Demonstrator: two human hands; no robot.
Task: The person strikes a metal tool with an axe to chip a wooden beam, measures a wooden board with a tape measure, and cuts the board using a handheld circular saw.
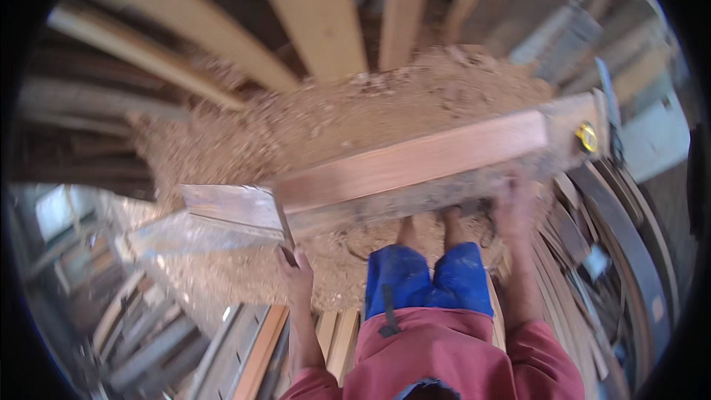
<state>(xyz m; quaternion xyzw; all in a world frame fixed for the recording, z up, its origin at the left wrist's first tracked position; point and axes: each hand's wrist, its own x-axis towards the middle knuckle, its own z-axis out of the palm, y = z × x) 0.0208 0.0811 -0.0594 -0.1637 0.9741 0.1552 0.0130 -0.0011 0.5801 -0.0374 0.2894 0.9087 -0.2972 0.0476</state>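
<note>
A reddish planed board [422, 159] lies lengthwise on a narrow, worn work bench [370, 212]. At its left end, my left hand [296, 261] is closed round the near end of a thin, dark, straight strip [283, 221]. The strip points away from me, and its far end meets the board's end; I cannot make out its kind. Beside it on the left sits a pale, flat-faced piece [233, 206] on the bench. Over the bench's near edge, toward the right, is my right hand [513, 207], its fingers smeared by motion.
A yellow tape measure [586, 137] rests at the bench's right end. Wood shavings [355, 115] cover the ground beyond and around the bench. Long timbers [315, 15] lean in from the far side. More planks [259, 352] lie near me, with curved boards [629, 237] at right.
</note>
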